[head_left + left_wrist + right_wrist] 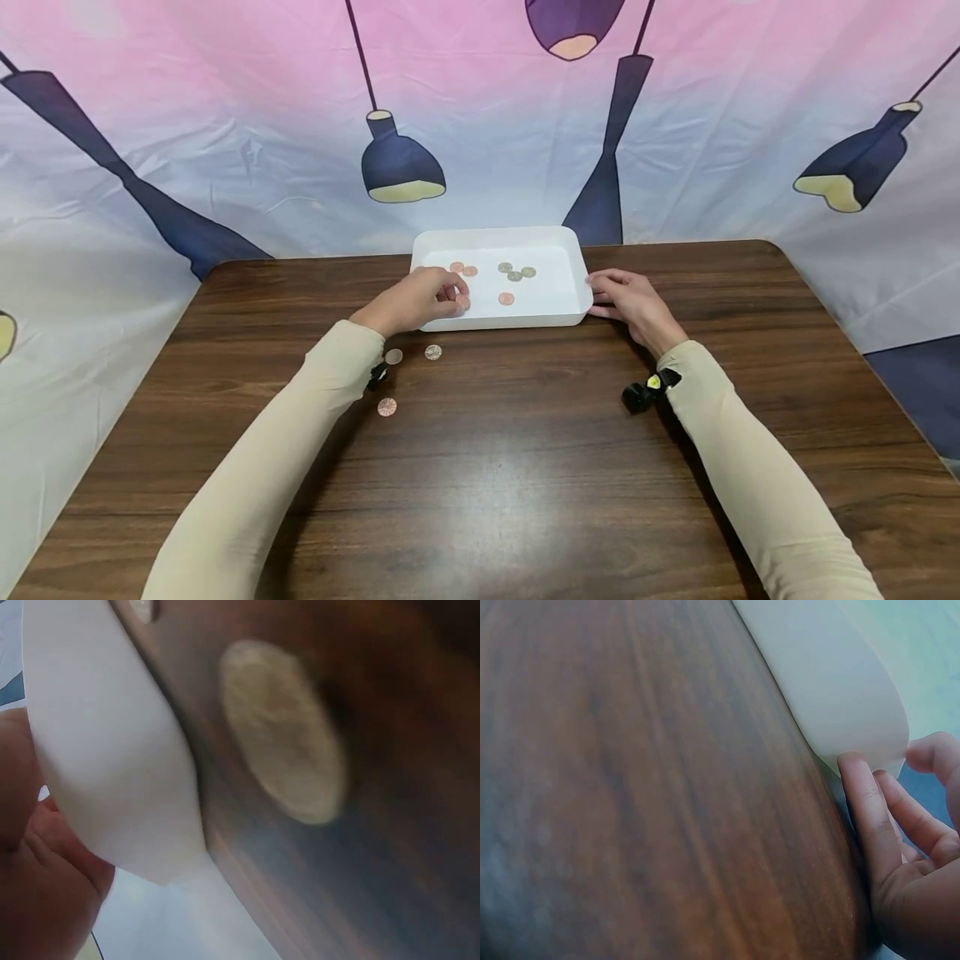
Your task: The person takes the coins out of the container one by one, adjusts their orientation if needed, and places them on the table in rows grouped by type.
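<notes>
One coin [463,302] pinched by my left hand [420,300], tray [517,321] gripped at three o'clock by my right hand [633,305]: tugging could dislodge it.

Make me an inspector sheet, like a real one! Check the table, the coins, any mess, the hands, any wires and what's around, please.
Surface: dark wood-grain table, with a shiny light patch.
Job's things: white tray holding three silvery coins and copper coins; outside it, two paler coins and one copper coin on the table.
Clutter: nothing seen.
Left hand: over the tray's left end, fingers at a copper coin; whether they grip it is unclear.
Right hand: touches the tray's right end.
Cables: nothing seen.
Surroundings: cloth backdrop printed with lamps, behind the table.
</notes>
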Demonstrator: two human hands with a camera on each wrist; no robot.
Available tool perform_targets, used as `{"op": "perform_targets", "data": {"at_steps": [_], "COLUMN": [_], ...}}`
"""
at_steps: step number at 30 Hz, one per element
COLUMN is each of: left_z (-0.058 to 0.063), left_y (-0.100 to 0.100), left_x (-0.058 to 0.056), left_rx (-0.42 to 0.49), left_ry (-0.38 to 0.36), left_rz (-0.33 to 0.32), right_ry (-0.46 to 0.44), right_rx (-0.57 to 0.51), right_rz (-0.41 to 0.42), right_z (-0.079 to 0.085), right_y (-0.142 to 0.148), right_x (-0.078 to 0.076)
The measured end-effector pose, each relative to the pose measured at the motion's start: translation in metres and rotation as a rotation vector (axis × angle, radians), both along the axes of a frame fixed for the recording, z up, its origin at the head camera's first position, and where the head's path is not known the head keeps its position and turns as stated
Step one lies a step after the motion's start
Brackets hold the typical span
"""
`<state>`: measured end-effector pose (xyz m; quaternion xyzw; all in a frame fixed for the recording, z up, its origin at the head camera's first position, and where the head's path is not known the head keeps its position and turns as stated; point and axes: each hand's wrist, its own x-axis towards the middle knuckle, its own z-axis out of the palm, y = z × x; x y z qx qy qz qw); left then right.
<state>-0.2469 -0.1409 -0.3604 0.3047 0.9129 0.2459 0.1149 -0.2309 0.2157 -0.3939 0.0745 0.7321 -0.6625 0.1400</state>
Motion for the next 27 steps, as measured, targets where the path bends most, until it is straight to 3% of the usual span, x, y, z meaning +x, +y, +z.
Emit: {"op": "perform_targets", "data": {"at_steps": [7, 14, 27], "left_z": [-0.004, 0.002, 0.018], "left_y": [-0.013, -0.027, -0.043], "left_x": [0.012, 0.033, 0.079], "left_rx": [0.059, 0.129, 0.128], "left_ry": [0.116, 0.223, 0.225], "left_rz": [0.029, 0.019, -0.005], "right_ry": [0.001, 0.013, 0.013], "right_rx": [0.003, 0.002, 0.007], "right_rz": [0.005, 0.006, 0.008], "right_z": [-0.003, -0.003, -0.002], "right_y": [-0.002, -0.002, 0.000], "right_x": [0.001, 0.001, 0.001]}}
